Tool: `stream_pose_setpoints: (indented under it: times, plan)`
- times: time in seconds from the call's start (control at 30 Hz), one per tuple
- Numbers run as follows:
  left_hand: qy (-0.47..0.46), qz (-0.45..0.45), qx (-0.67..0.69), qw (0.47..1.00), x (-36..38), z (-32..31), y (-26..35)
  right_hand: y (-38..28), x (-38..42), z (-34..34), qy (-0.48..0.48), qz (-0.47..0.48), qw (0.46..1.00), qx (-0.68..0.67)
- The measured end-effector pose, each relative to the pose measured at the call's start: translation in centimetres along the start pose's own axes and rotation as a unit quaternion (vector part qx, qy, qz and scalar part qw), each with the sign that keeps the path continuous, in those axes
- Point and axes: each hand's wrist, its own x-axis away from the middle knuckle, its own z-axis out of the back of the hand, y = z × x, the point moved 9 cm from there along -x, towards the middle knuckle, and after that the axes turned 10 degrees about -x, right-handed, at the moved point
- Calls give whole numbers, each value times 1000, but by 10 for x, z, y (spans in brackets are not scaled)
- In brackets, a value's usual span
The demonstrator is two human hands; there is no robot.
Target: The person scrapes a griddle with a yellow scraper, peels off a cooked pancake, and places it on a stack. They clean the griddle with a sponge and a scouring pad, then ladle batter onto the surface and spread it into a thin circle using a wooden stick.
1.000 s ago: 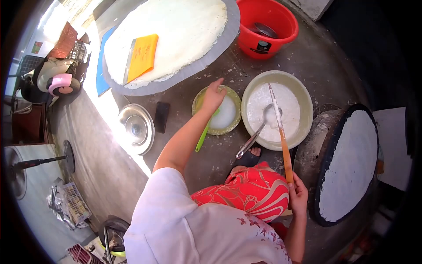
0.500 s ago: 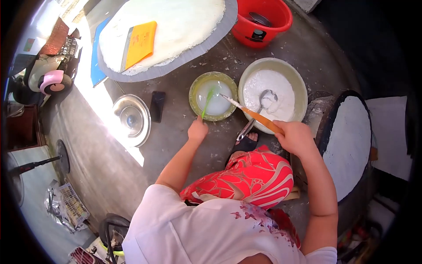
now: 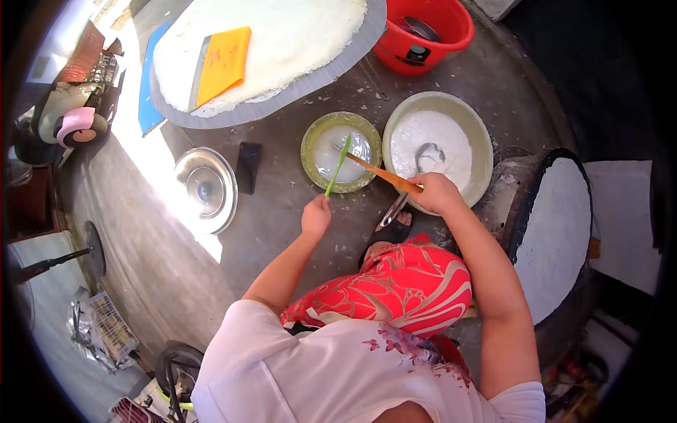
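Observation:
My left hand [image 3: 316, 215] is closed on the lower end of a thin green tool [image 3: 340, 163], whose upper part reaches over a small yellow-green bowl [image 3: 307, 154] of cloudy liquid. In my right hand [image 3: 437, 192] is a long orange-brown spatula [image 3: 384, 174]. Its tip is over the same bowl and meets or crosses the green tool; which, I cannot tell. Beside that bowl stands a larger pale basin [image 3: 482, 144] of white batter, with a metal ladle [image 3: 395, 209] resting in it, partly hidden by my right hand.
A round sheet with a white layer [image 3: 282, 42] carries an orange scraper [image 3: 224, 63]. Nearby are a red bucket [image 3: 451, 39], a metal lid [image 3: 206, 190], a black phone [image 3: 248, 167] and, at right, a round white-coated surface [image 3: 553, 236]. My sandaled foot [image 3: 396, 229] is below the basin.
My right hand has moved left with the spatula, now over the ladle's handle. The green tool has come up and right, and its top now meets the spatula's tip area.

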Motion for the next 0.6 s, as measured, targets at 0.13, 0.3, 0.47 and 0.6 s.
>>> stream_pose_setpoints:
  times: [0.13,0.3,0.47,0.6]
  plan:
    - [77,13,-10,997,-37,7,-11,-7,7,2,0,14,1000,25]
    - [49,-29,-9,998,13,14,14,-13,4,-9,91,143,965,202]
    - [65,-7,-28,997,-7,0,-4,-13,12,-5,100,145,964,197]
    - [45,44,-97,993,-26,8,-18,1,35,25,75,66,987,123]
